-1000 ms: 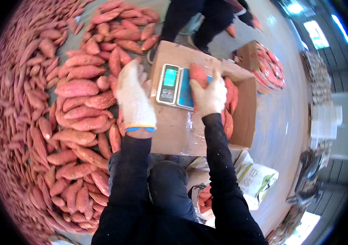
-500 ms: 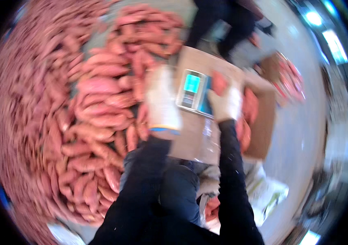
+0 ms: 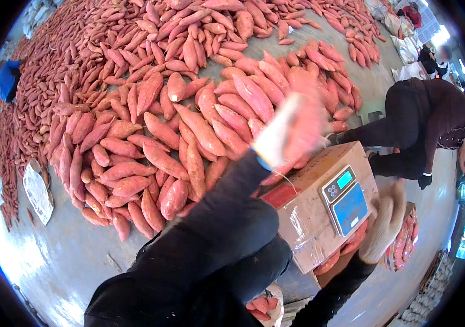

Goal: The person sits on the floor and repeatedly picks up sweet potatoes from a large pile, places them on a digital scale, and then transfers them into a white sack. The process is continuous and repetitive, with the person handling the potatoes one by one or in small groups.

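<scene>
My left hand [image 3: 277,133], in a white glove blurred by motion, grips a pink sweet potato [image 3: 303,117] above the pile [image 3: 151,163]. My right hand [image 3: 385,223], also gloved, is beside the right end of a cardboard box [image 3: 306,231], its fingers loosely curved and apart with nothing visible in them. On top of the box lies a digital scale [image 3: 346,200] with a blue plate, bare, and a lit display. More sweet potatoes [image 3: 352,240] show inside the box, under the scale's side.
A co-worker in dark clothes [image 3: 423,125] bends just beyond the box. Others in blue [image 3: 8,79] and red [image 3: 413,16] are farther off. A filled box [image 3: 402,242] stands at right, a torn sack [image 3: 38,191] at left, and a sack of sweet potatoes [image 3: 262,305] below.
The view has swung toward the pile. My left hand has moved out over it and taken a sweet potato. The sweet potato at the scale is gone and my right hand has left the plate.
</scene>
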A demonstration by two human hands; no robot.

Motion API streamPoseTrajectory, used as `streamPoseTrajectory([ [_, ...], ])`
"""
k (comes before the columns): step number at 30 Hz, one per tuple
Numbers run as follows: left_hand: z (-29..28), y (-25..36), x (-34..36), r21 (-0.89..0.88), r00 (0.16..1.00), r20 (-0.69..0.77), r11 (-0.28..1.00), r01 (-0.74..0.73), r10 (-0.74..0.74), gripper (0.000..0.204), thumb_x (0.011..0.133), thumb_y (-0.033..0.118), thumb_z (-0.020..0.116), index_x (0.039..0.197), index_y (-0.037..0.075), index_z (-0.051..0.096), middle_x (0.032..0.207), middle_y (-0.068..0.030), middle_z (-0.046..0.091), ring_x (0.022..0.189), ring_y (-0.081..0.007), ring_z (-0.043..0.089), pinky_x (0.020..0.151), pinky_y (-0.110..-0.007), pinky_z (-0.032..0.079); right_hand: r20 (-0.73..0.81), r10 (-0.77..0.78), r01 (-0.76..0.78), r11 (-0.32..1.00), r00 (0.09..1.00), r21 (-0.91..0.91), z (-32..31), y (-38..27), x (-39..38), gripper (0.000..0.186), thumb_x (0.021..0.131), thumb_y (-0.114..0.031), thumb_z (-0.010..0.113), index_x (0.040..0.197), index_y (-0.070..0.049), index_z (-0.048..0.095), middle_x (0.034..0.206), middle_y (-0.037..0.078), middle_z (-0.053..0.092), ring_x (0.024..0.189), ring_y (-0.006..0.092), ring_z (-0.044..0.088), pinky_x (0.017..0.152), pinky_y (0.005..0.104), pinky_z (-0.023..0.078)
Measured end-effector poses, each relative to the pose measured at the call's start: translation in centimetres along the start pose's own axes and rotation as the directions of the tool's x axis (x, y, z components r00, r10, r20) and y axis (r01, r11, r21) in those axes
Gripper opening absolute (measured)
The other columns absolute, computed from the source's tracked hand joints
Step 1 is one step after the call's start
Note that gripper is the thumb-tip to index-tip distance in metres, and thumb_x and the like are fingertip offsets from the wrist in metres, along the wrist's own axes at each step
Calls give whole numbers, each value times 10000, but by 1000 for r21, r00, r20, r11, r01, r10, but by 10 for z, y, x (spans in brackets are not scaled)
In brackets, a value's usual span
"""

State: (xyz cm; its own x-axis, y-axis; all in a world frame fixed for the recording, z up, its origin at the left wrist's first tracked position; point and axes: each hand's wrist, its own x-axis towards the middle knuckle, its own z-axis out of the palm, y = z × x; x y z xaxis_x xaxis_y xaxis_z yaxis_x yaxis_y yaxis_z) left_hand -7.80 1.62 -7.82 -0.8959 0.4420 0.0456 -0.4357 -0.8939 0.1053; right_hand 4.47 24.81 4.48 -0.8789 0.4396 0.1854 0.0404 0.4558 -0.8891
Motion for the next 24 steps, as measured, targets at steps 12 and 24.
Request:
streamPoseTrajectory([
  [12,-244,330,24,794,772,-571,429,431,279,368,948,272,618,1274,103,591,1127,-133,678,1025,-318,652,888,-493,527,-449,684,-716,686,575,128,-196,166,-335,192,977,-251,620,1039,-71,646,776,-39,565,632,52,468,549,204,373],
  [24,-353,407,67,576,500,-338,-246,780,797,487,872,306,703,1295,85,603,1166,-136,677,1070,-333,635,934,-506,503,-372,919,-906,40,-132,421,-138,159,-472,412,920,-308,649,1208,-16,615,859,35,645,669,120,611,580,278,534],
])
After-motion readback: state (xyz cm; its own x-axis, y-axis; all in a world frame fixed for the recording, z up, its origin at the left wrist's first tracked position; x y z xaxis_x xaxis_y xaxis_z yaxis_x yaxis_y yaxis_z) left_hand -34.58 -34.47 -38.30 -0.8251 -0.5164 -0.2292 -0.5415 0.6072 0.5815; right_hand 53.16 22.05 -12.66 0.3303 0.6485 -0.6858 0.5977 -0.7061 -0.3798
